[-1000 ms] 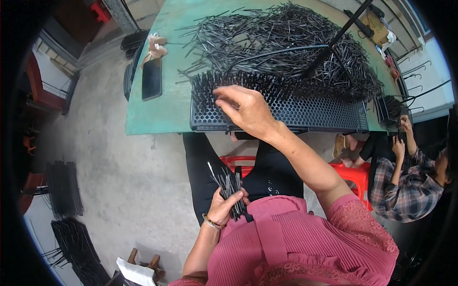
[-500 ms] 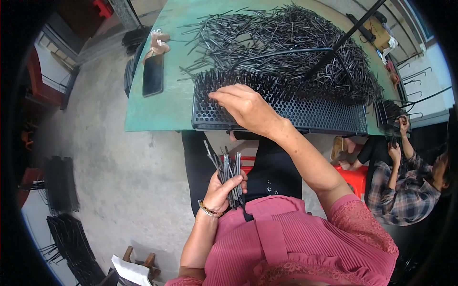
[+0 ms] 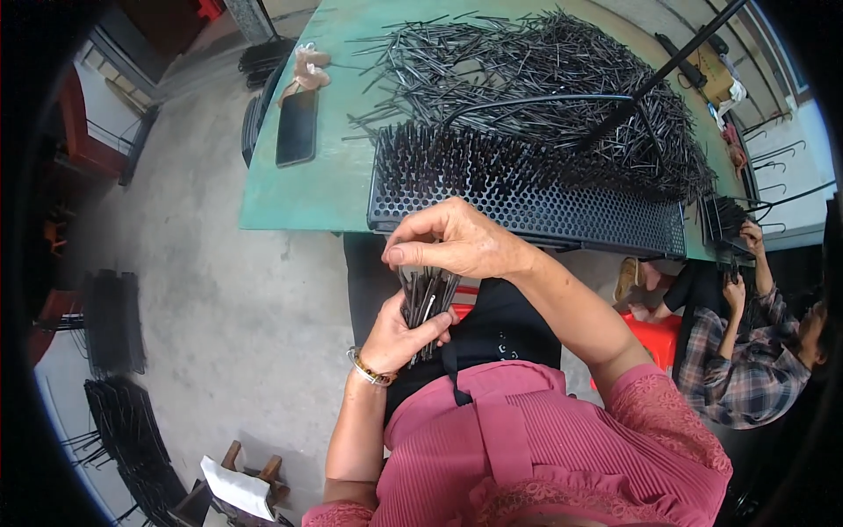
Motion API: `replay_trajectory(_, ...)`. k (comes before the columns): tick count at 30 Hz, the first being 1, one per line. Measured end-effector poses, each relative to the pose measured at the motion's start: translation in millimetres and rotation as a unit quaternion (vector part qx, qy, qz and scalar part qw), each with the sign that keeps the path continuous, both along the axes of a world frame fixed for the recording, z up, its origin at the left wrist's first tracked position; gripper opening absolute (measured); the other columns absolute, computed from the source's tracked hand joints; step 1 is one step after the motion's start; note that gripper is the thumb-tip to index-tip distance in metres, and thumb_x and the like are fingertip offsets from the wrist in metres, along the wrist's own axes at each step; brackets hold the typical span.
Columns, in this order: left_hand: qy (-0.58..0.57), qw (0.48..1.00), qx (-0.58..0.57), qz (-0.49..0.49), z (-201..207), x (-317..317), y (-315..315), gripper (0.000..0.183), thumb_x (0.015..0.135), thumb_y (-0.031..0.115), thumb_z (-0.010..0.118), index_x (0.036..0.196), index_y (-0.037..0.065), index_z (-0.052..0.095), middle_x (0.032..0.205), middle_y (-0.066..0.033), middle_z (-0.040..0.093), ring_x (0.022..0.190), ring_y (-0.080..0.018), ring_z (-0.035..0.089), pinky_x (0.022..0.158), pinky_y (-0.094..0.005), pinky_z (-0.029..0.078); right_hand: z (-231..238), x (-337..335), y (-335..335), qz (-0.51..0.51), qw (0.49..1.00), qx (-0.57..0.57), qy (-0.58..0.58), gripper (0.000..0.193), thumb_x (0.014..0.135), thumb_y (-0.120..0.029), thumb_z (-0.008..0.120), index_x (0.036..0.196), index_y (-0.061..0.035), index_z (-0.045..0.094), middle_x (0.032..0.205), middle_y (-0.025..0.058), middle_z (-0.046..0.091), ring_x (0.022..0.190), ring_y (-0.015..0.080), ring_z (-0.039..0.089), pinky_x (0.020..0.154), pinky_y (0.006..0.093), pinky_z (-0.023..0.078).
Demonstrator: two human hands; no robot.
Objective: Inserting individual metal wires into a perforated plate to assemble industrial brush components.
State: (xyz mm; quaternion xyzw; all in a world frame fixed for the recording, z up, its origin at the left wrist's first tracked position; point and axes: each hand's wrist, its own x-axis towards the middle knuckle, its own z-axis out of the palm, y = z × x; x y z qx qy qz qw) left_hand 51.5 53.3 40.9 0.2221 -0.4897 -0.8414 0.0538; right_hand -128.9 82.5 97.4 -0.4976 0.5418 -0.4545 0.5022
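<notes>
My left hand point(image 3: 395, 336) is wrapped round a bundle of thin black rods point(image 3: 428, 303), held roughly upright over my lap. Just above it my right hand point(image 3: 461, 244) is closed, its thumb and bent fingers at the upper ends of the bundle. Whether a rod is pinched there I cannot make out. Beyond my hands, at the table's near edge, lies a black perforated rack point(image 3: 571, 213). Many short black rods point(image 3: 439, 158) stand upright in its holes, mostly along the left and far side.
A large heap of loose black rods point(image 3: 536, 75) covers the green table point(image 3: 290, 206) behind the rack. A dark pole point(image 3: 654, 75) slants over it. A phone point(image 3: 297, 129) lies at the left. On the right a person in a plaid shirt point(image 3: 746, 360) works at another rack point(image 3: 722, 220).
My right hand has come back from the rack to the top of the bundle. My left hand has lifted the bundle slightly. The view has shifted a little.
</notes>
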Motion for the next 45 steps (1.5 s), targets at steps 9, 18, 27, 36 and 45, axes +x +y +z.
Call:
replay_trajectory(9,0.017,0.991,0.089,0.094,-11.8,-3.1,5.3,0.018,0.085,0.001,0.06,0.102,0.0,0.053,0.087,-0.0087,0.061,0.071,-0.0137,0.059,0.063,-0.0268,0.05,0.9,-11.4,-32.0,-0.21,0.958,-0.169,0.101,0.021,0.092,-0.011,0.057,0.105,0.0045,0.063,0.088,0.0079,0.068,0.081,0.0099,0.063,0.072,0.0246,0.051)
replay_trajectory(18,0.02,0.975,0.188,0.119,-17.9,1.4,9.4,0.023,0.082,0.003,0.061,0.104,-0.004,0.057,0.093,-0.0115,0.064,0.077,-0.0174,0.063,0.066,-0.0302,0.054,-19.1,-10.6,-56.6,-0.22,0.884,-0.297,0.286,0.022,0.087,-0.005,0.059,0.107,0.0038,0.061,0.092,0.0157,0.067,0.083,0.0231,0.068,0.069,0.0302,0.052)
replay_trajectory(27,0.015,0.966,0.205,0.159,-22.6,5.5,6.3,0.026,0.084,0.005,0.062,0.109,-0.004,0.059,0.102,-0.0131,0.065,0.082,-0.0167,0.064,0.066,-0.0294,0.056,-32.4,-11.4,-60.1,-0.136,0.822,-0.318,0.452,0.02,0.08,-0.006,0.064,0.099,-0.0014,0.064,0.094,0.0098,0.064,0.088,0.0268,0.059,0.079,0.038,0.045)
replay_trajectory(36,0.026,0.955,0.18,0.236,-12.1,5.1,5.6,0.02,0.083,0.005,0.065,0.101,-0.002,0.059,0.086,-0.0096,0.064,0.074,-0.018,0.064,0.065,-0.03,0.056,-13.0,-5.9,-22.3,-0.116,0.89,-0.216,0.385,0.018,0.081,-0.016,0.065,0.09,-0.0006,0.067,0.083,0.0116,0.063,0.075,0.0268,0.059,0.07,0.0353,0.046)
replay_trajectory(45,0.03,0.943,0.188,0.272,-3.1,-5.0,1.4,0.023,0.085,0.006,0.063,0.105,-0.002,0.055,0.094,-0.0132,0.062,0.087,-0.0231,0.065,0.071,-0.0366,0.059,-13.5,-7.1,0.6,-0.103,0.993,0.047,-0.027,0.02,0.087,-0.017,0.066,0.092,0.0014,0.068,0.078,0.0024,0.065,0.069,0.0063,0.056,0.062,0.0207,0.046)
